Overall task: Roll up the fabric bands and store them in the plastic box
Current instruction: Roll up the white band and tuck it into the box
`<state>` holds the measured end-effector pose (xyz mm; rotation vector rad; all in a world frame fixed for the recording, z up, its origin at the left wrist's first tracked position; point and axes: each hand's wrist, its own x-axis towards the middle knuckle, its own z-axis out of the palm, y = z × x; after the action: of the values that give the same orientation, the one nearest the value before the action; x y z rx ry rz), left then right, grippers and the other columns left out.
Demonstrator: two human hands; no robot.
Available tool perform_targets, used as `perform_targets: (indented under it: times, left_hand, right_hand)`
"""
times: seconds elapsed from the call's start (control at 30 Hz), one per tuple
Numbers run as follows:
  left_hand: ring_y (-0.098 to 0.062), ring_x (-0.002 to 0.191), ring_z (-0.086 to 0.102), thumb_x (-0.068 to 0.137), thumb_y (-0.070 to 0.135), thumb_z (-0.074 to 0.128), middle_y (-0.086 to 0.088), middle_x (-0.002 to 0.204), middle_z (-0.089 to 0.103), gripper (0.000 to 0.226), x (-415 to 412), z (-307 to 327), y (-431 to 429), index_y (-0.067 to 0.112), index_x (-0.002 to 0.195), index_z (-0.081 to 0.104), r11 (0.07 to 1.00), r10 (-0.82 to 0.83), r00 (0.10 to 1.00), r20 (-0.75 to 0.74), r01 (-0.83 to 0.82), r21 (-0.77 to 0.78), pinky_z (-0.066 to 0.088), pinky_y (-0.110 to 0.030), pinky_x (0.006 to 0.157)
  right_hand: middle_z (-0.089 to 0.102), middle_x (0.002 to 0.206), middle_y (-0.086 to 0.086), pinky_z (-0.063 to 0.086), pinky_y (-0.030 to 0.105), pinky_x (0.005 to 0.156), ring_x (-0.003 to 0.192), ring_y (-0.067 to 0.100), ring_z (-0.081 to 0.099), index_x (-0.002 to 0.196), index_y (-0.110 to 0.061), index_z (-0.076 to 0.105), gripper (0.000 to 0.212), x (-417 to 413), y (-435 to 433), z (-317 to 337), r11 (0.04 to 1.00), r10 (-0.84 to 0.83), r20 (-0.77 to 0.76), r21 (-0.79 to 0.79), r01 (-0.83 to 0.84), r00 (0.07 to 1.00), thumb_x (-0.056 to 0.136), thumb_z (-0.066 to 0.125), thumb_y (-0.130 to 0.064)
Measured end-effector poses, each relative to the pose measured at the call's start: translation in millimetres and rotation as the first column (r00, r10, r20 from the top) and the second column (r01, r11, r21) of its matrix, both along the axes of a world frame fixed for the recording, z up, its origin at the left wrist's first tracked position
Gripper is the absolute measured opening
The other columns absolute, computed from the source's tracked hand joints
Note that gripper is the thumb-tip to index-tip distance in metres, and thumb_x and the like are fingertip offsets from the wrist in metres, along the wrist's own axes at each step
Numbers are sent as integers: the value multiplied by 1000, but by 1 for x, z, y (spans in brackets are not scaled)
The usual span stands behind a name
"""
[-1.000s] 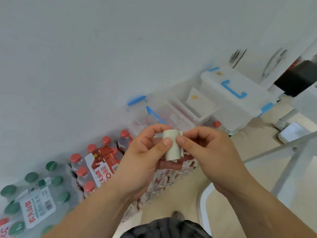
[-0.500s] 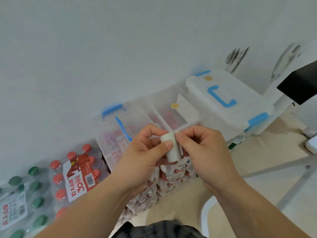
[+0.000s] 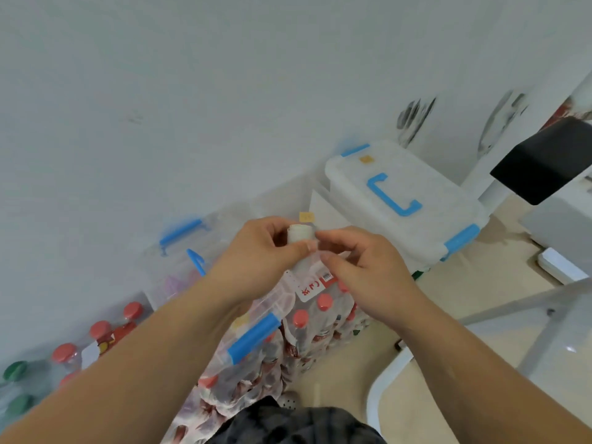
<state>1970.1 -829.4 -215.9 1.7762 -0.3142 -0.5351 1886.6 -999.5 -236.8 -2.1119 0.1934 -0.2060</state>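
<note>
While left hand pinches rolled band, right hand grip unclear (red-white bottle label illegible).

Only one view is given, taken from the person's head. It is faced forward and down, tilted, toward the wall and floor. The left hand, right hand and band are seen close, mid-frame.

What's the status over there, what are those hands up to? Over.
Left hand grips the rolled band. Right hand at the roll's edge, grip unclear. Clear plastic box just below, nothing seen between.
</note>
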Motion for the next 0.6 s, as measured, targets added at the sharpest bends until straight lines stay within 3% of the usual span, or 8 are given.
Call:
perform_targets:
  times: [0.1, 0.23, 0.43, 0.5, 0.6]
  left_hand:
    - [-18, 74, 70, 83, 24, 83, -3, 85, 76, 13, 28, -10, 8, 24, 94, 76, 993, -9, 999, 39, 5, 115, 58, -33, 74]
    - [-8, 69, 66, 82, 23, 84, -2, 81, 75, 10, 55, -25, 18, 24, 88, 76, 984, -68, 997, 44, 59, 171, 54, -26, 67]
    - [-14, 71, 62, 87, 29, 79, -5, 85, 73, 12, 66, -42, 18, 22, 95, 75, 958, -171, 985, 0, 166, 234, 49, -31, 67]
    - [-14, 70, 59, 88, 29, 78, -5, 83, 71, 12, 66, -46, 16, 20, 97, 75, 956, -190, 982, -14, 189, 224, 47, -32, 67]
    - [-5, 63, 57, 89, 27, 77, 4, 76, 68, 12, 64, -49, 15, 20, 97, 74, 964, -179, 983, -35, 182, 193, 45, -22, 62]
  right_hand:
    - [65, 116, -14, 48, 29, 97, 111, 6, 57, 126, -29, 71, 39, 22, -6, -18, 948, 5, -39, -318, -17, 999, 87, 76, -36]
    - [68, 128, -3, 45, 36, 104, 122, 21, 57, 121, -25, 76, 44, 40, -11, -34, 803, 101, -131, -574, -159, 986, 79, 84, -39]
    - [79, 103, 5, 59, 43, 82, 94, 30, 73, 98, -15, 83, 31, 52, -16, -36, 692, 239, -122, -674, -257, 963, 72, 91, -29]
    - [79, 103, 5, 59, 44, 79, 92, 30, 74, 99, -14, 83, 30, 55, -17, -34, 634, 301, -104, -721, -280, 948, 73, 90, -28]
    - [78, 108, 4, 58, 42, 81, 95, 29, 73, 105, -16, 81, 29, 58, -16, -34, 555, 385, -147, -752, -355, 911, 81, 82, -32]
